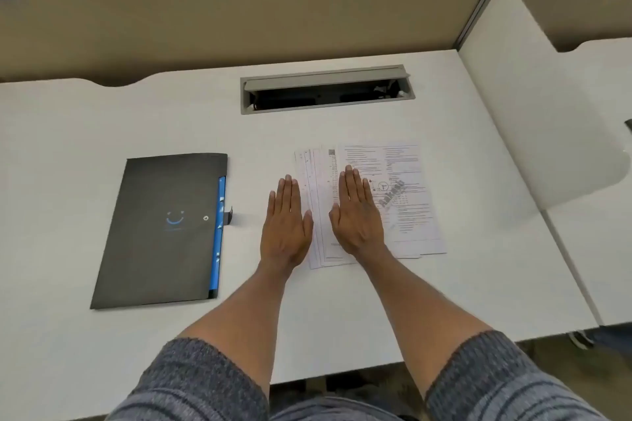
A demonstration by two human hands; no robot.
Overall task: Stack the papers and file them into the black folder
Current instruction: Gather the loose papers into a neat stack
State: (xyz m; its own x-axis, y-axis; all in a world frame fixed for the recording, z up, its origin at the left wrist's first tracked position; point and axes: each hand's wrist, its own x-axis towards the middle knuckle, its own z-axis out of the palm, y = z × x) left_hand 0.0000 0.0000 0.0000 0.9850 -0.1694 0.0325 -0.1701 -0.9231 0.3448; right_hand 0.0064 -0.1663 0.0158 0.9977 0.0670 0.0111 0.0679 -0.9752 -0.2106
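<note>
— What are the hands doing?
— The left hand (285, 227) is lying flat on the white desk (102, 120), touching the fanned papers (407, 202); the right hand (357, 215) is pressing flat on them.
— And the black folder (160, 232)?
— Lying closed, well left.

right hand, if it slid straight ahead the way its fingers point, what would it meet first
Nothing solid soon: the right hand already lies flat on the papers, so it would cross them, then bare desk, probably reaching the cable tray.
</note>
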